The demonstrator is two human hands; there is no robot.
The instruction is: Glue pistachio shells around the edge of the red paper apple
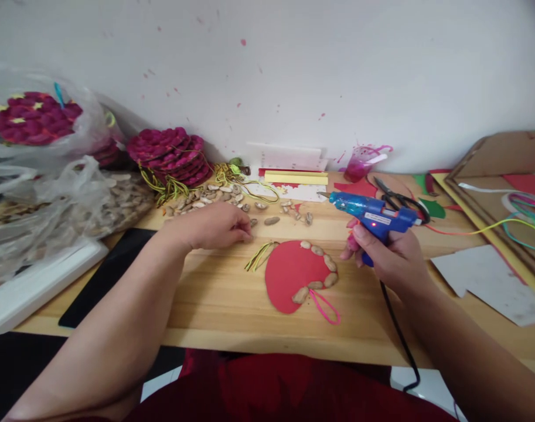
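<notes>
My right hand [390,258] grips a blue hot glue gun [359,208] by its handle. The nozzle points left, above the table, and a red light glows on the gun's side. My left hand [217,227] is closed at the edge of a pile of peanuts [201,198]; its fingertips are curled together, and what they hold, if anything, is hidden. Between my hands lies a red heart-shaped card [289,272]. Several peanuts [330,262] line its right edge. A pink cord loop [326,308] sticks out at the lower right, and a yellow-green tassel [258,256] at the upper left.
Stacked purple peanut pieces [170,155] stand back left, beside plastic bags [69,187]. A black tablet-like slab [104,275] lies under my left forearm. Scissors [399,196] and a stained cup [357,167] are behind the gun. Cardboard [500,155] and white card [491,281] lie right; the gun's cable [399,334] hangs down.
</notes>
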